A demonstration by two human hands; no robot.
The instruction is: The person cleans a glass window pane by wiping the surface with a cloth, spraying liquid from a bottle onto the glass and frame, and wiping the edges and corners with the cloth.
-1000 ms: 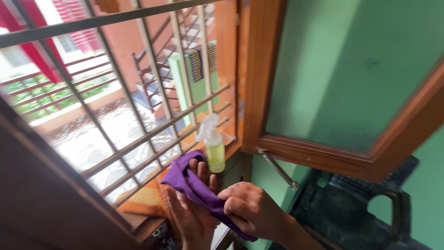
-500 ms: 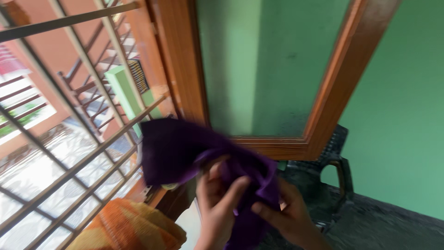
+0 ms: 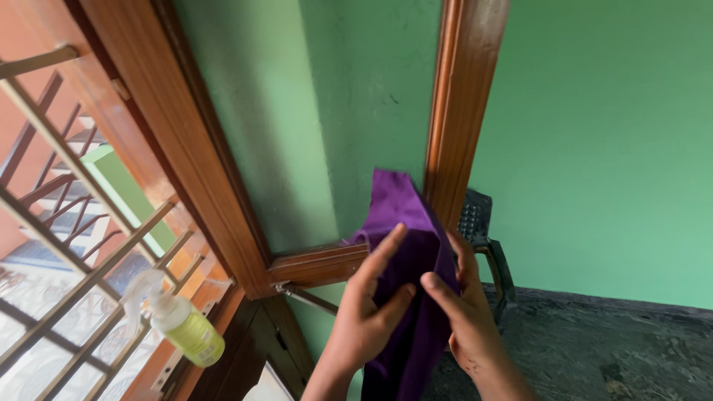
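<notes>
Hands hold a folded purple cloth upright before the open wooden-framed window pane: the left hand presses flat fingers against its front, the right hand pinches its edge. A yellow-green spray bottle stands on the sill by the metal window grille.

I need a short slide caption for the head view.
Both hands hold a purple cloth against an open window pane.
</notes>
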